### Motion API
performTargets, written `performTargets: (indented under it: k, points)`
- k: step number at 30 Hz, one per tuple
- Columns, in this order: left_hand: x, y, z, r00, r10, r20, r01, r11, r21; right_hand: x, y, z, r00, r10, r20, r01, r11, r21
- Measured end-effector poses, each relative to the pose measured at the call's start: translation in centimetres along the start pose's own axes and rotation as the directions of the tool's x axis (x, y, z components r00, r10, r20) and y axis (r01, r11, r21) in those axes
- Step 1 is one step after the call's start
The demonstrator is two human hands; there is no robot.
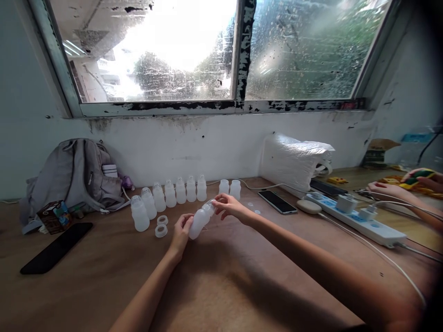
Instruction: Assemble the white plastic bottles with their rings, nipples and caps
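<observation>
A frosted white bottle (197, 223) is held tilted above the brown table (207, 286), its top leaning up to the right. My left hand (181, 234) grips its body. My right hand (229, 206) pinches the clear cap (209, 207) at its top end. Several capped bottles (169, 193) stand upright in a curved row behind and to the left. Two bottles without caps (235, 189) stand behind my right hand. Two white rings (161, 230) lie left of my left hand. Small clear discs (257, 212) lie on the right.
A black phone (57, 248), a small box (55, 216) and a grey backpack (76, 170) are at the left. Rightward are another phone (277, 202), a silver bag (290, 159), a power strip (363, 221) with cables, and another person's hands (391, 191) holding a tool.
</observation>
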State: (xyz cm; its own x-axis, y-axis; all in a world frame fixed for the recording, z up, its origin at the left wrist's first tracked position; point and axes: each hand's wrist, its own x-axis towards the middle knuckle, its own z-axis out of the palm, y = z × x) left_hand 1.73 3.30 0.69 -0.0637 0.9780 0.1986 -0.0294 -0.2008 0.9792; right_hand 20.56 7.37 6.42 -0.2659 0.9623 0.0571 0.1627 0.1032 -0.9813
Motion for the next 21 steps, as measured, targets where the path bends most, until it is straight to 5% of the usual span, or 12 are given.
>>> performTargets:
  k: [5,9,13,21]
  points:
    - [0.1,-0.6,0.1,0.999,0.048,0.004,-0.048,0.996,0.079,1.1,-0.6,-0.7,0.990,-0.124,-0.064,0.110,0.977,-0.181]
    - [0.3,-1.3,-0.5,0.995,0.099,-0.011,-0.094,0.964,0.249,3.3,-2.1,-2.1,0.932,-0.337,-0.133,0.226,0.827,-0.514]
    - [0.2,-1.8,-0.7,0.986,0.165,0.023,-0.163,0.921,0.355,6.1,-3.3,-3.2,0.897,-0.411,-0.165,0.191,0.695,-0.693]
    - [0.0,-2.0,-0.7,0.966,0.235,0.109,-0.259,0.841,0.476,10.4,-2.8,-4.1,0.896,-0.372,-0.244,0.039,0.611,-0.790]
